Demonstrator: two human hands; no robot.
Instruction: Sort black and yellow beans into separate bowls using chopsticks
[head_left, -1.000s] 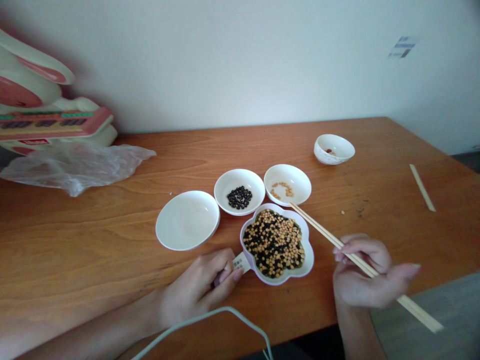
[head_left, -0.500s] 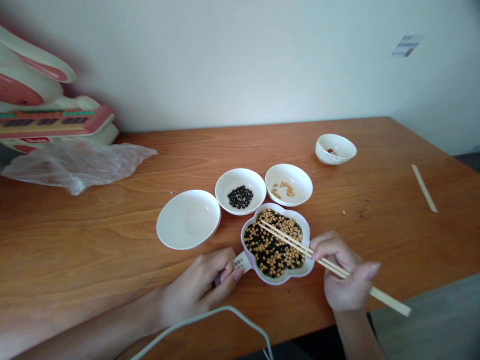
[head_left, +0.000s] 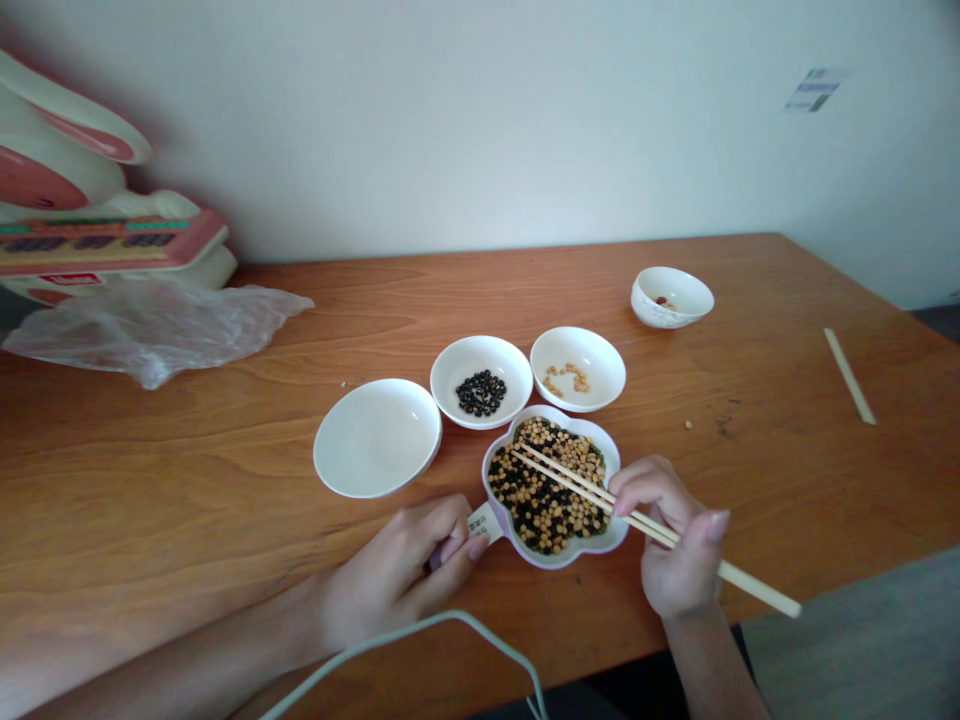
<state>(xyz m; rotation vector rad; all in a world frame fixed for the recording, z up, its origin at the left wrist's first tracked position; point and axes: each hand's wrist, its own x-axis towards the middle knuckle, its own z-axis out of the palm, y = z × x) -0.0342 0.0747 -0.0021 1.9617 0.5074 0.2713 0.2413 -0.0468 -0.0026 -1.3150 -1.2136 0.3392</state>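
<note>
My left hand [head_left: 420,565] grips the handle of a flower-shaped dish [head_left: 555,562], white with a lilac rim, filled with mixed black and yellow beans [head_left: 551,490]. A pair of wooden chopsticks [head_left: 739,580] is held in my right hand [head_left: 679,535], at the dish's right side. Their tips lie over the beans at the dish's upper left, slightly apart; I see no bean clearly between them. Behind the dish, one white bowl [head_left: 450,365] holds black beans [head_left: 481,393], and another white bowl [head_left: 607,375] holds some yellow beans [head_left: 576,378].
A white bowl [head_left: 375,440] with nothing visible inside stands left of the dish. Farther back is a small bowl [head_left: 671,305] with bits in it. A paper strip [head_left: 849,375] lies at right, a plastic bag [head_left: 165,325] and rabbit toy [head_left: 112,240] at left. A cable [head_left: 420,625] crosses in front.
My right hand has shifted a little left with the chopsticks, and their tips have spread farther apart, slightly lower and left over the beans. My left hand and the dish hold their place.
</note>
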